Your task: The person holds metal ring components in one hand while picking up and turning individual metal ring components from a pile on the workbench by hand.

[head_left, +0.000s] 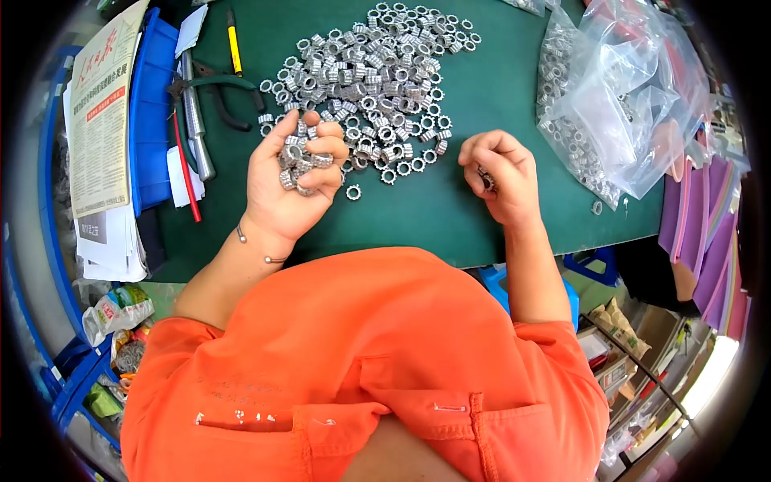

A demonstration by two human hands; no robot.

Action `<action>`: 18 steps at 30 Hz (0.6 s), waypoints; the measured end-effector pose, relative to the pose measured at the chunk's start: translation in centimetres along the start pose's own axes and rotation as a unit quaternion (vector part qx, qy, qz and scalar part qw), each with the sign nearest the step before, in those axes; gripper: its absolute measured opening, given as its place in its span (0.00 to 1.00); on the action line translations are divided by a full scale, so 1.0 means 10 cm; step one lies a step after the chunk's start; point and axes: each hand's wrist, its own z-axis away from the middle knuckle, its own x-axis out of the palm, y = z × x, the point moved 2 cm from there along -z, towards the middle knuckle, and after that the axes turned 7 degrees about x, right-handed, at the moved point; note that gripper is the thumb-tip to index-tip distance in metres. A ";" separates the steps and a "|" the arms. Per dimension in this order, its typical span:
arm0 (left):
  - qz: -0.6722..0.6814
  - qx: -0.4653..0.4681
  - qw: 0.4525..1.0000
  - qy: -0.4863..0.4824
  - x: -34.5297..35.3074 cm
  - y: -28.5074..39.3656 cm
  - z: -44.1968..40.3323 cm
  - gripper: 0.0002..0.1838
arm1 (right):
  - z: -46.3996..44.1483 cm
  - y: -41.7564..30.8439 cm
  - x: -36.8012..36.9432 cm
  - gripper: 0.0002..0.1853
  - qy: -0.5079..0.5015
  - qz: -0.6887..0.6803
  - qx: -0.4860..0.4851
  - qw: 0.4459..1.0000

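Mostly small toothed metal rings (393, 72), heaped ctr of the green bench (418, 221) toward the far edge; heap thins out to single rings on the near side, 1 loose ring (354, 192) just off it. L hand (271, 189), palm up, left of the heap's near end: fingers half curled, holding a small cluster of rings in the palm. R hand (516, 183), right of the heap: fingers curled in narrow, holding what looks like 1 ring, mostly covered.

Handling (est.): each ring light, stiff, hard to damage; smooth metal, so prob. a bit slippery & apt to roll or spill from a loose palm. Best hold = pinch across the outer toothed rim, or opp. sides of the band.

Around: clear plastic bag (638, 112) w/ more rings, near R edge; pliers (213, 80) and yellow marker (234, 50) left of the heap, red pen (186, 169) nearer the L edge, blue bin (154, 112) and newspaper (100, 112) at the L edge.

Hard to see: lower layers of the heap; R fingertips, tucked in; exact ring count in L hand; bag contents blurred by folds & glare. Bag top and far edge of bench cut off; outer corners warped/dark.
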 end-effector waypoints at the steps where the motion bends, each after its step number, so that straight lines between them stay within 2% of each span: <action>1: -0.002 0.002 1.000 0.000 0.00 0.00 0.00 0.09 | -0.02 0.03 -0.02 0.10 0.099 0.168 0.015 0.981; 2: -0.003 0.001 1.000 0.003 -0.01 0.00 0.00 0.09 | -0.07 0.03 0.08 0.11 0.175 0.379 -0.132 0.899; 3: -0.004 0.000 1.000 0.005 0.00 -0.01 -0.01 0.09 | -0.05 -0.03 0.19 0.11 0.175 0.474 -0.113 0.855; 5: -0.007 0.004 1.000 0.007 0.00 0.00 0.00 0.09 | -0.06 -0.01 0.21 0.11 0.159 0.524 -0.154 0.823; 7: -0.011 0.007 1.000 0.009 0.01 0.01 0.02 0.09 | -0.07 -0.01 0.15 0.11 0.133 0.449 -0.083 0.879; 8: -0.005 0.004 1.000 0.002 0.02 0.02 0.02 0.08 | -0.07 0.00 0.09 0.09 0.105 0.356 0.007 0.929; 10: -0.002 0.006 1.000 0.002 0.00 0.03 0.01 0.09 | -0.03 -0.03 0.06 0.09 0.036 0.159 0.058 0.985; 11: -0.002 0.008 1.000 0.002 -0.01 0.02 0.00 0.09 | 0.00 -0.03 0.04 0.09 0.012 0.066 0.090 0.994; 12: 0.000 0.003 1.000 0.003 0.00 0.00 0.00 0.09 | 0.02 -0.04 0.02 0.09 0.017 0.067 0.091 0.993; 14: -0.017 0.003 1.000 0.002 0.02 -0.02 -0.01 0.10 | 0.04 -0.05 0.01 0.11 -0.019 -0.027 0.109 0.993; 18: -0.009 -0.004 1.000 0.000 -0.01 -0.03 -0.02 0.10 | 0.07 0.00 -0.02 0.12 -0.045 -0.072 0.112 0.990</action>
